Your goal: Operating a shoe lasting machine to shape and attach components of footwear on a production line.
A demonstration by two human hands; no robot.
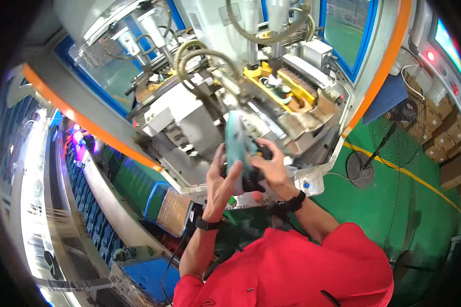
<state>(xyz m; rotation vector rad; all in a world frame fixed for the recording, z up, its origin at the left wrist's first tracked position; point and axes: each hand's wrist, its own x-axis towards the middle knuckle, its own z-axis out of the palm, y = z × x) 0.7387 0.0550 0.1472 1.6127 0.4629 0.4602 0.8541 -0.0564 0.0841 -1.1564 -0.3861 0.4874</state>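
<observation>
A teal and black shoe [235, 135], smeared by motion, is held up in front of my body with its long teal side pointing toward the machine. My left hand [220, 180] grips its left side, the thumb lying along the near part. On the other side, my right hand [272, 168] curls its fingers round the black part. Beyond the shoe stands a machine [184, 110] with metal blocks, hoses and a yellow-edged station [297, 84]. A dark and green piece [281, 91] sits in that station under a vertical rod.
A panel with coloured buttons [307, 183] runs along the machine's near edge. Orange-edged posts [379, 66] flank the opening. To the left runs a conveyor [102, 204], with a blue-topped box [148, 276] near it. A floor fan [399, 120] and cardboard boxes [448, 130] stand right.
</observation>
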